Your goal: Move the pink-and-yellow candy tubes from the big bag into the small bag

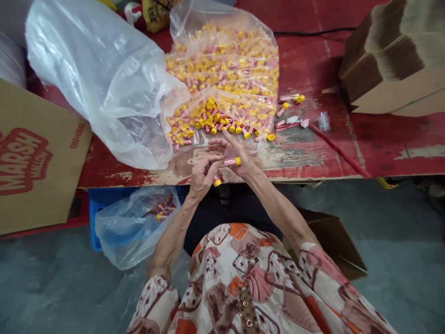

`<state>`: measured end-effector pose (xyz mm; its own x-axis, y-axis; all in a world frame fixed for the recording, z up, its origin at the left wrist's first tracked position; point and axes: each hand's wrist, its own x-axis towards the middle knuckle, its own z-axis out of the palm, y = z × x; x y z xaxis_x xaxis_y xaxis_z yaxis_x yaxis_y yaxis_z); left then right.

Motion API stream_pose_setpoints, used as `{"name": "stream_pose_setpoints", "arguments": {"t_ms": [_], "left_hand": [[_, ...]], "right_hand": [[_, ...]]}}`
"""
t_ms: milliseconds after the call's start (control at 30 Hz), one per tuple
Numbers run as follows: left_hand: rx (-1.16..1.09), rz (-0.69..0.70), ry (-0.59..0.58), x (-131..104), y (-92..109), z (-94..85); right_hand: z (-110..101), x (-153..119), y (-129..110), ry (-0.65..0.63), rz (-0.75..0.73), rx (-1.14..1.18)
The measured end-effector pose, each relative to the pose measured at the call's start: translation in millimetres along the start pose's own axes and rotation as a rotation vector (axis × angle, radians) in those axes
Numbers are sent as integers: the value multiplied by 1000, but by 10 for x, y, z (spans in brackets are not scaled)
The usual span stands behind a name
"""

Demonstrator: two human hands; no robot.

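My left hand [203, 176] is closed around a small tube with a yellow cap [217, 181], whose capped end sticks out below the fingers. Against the palm of my right hand [236, 153] lies another tube with a red-and-white label [231, 162] and a yellow cap. The fingers of the right hand reach out over the left fingertips. Both hands are close together at the table's front edge. Just beyond them a clear plastic bag [222, 60] holds several yellow-capped tubes, some spilling at its mouth.
A large clear bag [128, 93] lies left on the red table [313, 162], near a cardboard box [38, 162]. Stacked cardboard [399, 88] stands right, beside loose tubes [285, 107] and a red strip [340, 150]. Below are a blue crate [94, 218] and an open carton [333, 241].
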<state>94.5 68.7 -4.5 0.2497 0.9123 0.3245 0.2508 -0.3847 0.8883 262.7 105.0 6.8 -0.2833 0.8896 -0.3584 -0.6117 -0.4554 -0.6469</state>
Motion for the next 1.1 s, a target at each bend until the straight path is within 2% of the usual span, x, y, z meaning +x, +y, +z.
{"name": "stream_pose_setpoints", "arguments": {"t_ms": [133, 300, 400, 467, 567, 633, 700, 767, 833, 900, 1000, 1100], "left_hand": [[25, 4, -8, -25, -9, 53], [-3, -125, 20, -118, -18, 125], [14, -135, 15, -133, -15, 118], [41, -114, -20, -100, -18, 77], [148, -49, -108, -8, -59, -3], [296, 13, -157, 54, -111, -30], [517, 37, -192, 104, -166, -9], [756, -5, -243, 146, -205, 63], [915, -47, -322, 182, -214, 167], [960, -38, -379, 209, -196, 281], [955, -45, -386, 211, -169, 408], [930, -100, -398, 100, -180, 336]], "right_hand": [[-43, -5, 37, 17, -13, -16], [-19, 5, 92, 34, -31, -47], [-7, 26, 129, 46, -29, -80], [-60, 47, 148, 84, -77, -138], [-316, 92, 151, 289, -348, -366], [-593, 135, 139, 499, -572, -636], [-881, 185, 126, 655, -700, -941], [-1102, 233, 125, 712, -725, -1208], [-1213, 267, 138, 711, -704, -1398], [-1228, 271, 161, 698, -679, -1524], [-1193, 232, 191, 677, -633, -1628], [-1205, 247, 195, 722, -584, -1658]]}}
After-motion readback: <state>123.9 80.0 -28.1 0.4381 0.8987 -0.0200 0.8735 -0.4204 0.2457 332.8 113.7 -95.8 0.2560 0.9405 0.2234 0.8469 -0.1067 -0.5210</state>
